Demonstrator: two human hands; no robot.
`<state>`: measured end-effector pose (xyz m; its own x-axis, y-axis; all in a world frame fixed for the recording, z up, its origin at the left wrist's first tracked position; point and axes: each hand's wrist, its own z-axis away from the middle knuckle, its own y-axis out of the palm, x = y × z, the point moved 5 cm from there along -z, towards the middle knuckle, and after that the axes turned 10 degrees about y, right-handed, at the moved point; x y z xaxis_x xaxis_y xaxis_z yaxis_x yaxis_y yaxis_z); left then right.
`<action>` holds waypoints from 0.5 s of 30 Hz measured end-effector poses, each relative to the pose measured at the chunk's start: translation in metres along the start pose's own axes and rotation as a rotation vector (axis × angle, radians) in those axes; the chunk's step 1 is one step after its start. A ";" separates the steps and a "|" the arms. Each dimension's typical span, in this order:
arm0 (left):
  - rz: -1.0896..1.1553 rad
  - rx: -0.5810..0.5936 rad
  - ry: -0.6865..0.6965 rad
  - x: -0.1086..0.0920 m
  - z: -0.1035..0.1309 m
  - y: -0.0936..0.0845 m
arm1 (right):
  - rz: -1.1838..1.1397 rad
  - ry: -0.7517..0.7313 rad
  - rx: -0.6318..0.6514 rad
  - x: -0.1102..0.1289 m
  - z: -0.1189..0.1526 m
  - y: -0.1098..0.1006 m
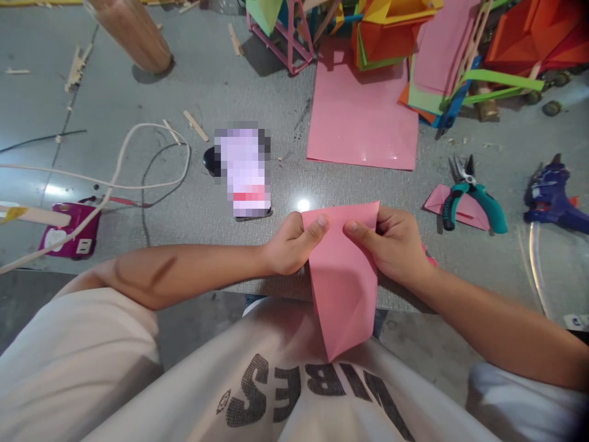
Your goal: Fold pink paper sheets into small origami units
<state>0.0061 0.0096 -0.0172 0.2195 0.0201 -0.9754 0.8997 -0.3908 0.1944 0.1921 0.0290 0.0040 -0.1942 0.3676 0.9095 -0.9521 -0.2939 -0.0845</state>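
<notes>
A folded piece of pink paper (pixel 345 276) is held up between my two hands, over the table's near edge and in front of my shirt. Its lower end narrows to a point. My left hand (pixel 294 242) pinches the upper left corner, thumb on the face turned to me and fingers behind. On the upper right side, my right hand (pixel 396 242) grips the paper the same way, its thumb pressed flat on it. The fingertips behind the paper are hidden.
Beyond the paper lie a phone (pixel 248 172) and a pink sheet (pixel 363 135). To the right are teal-handled pliers (pixel 468 193) on pink scraps and a blue glue gun (pixel 552 193). A magenta power socket (pixel 73 230) with white cables sits left. Colourful paper shapes (pixel 391 31) stand at the back.
</notes>
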 end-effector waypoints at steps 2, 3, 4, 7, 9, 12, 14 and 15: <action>0.012 0.008 -0.012 0.000 0.000 0.001 | 0.017 -0.009 -0.009 0.002 0.001 0.000; 0.020 0.014 -0.023 0.000 0.001 0.001 | 0.025 -0.014 -0.010 0.003 0.001 0.000; 0.027 0.018 -0.037 -0.001 0.001 0.002 | 0.031 -0.018 -0.008 0.003 0.002 0.000; 0.027 0.023 -0.076 0.000 0.002 0.002 | 0.044 -0.024 -0.017 0.003 0.001 -0.002; 0.017 0.030 -0.084 -0.001 0.002 0.001 | 0.058 -0.036 -0.056 0.004 0.000 -0.005; -0.009 0.048 -0.075 -0.001 0.001 0.001 | 0.106 -0.064 -0.148 0.006 -0.002 -0.011; -0.028 0.059 -0.074 -0.002 0.000 0.001 | 0.116 -0.080 -0.193 0.007 -0.002 -0.014; -0.037 0.062 -0.076 -0.002 0.000 0.001 | 0.115 -0.085 -0.207 0.008 -0.003 -0.015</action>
<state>0.0068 0.0089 -0.0151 0.1550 -0.0331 -0.9874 0.8810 -0.4476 0.1533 0.2038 0.0386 0.0117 -0.2916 0.2637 0.9195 -0.9548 -0.1388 -0.2630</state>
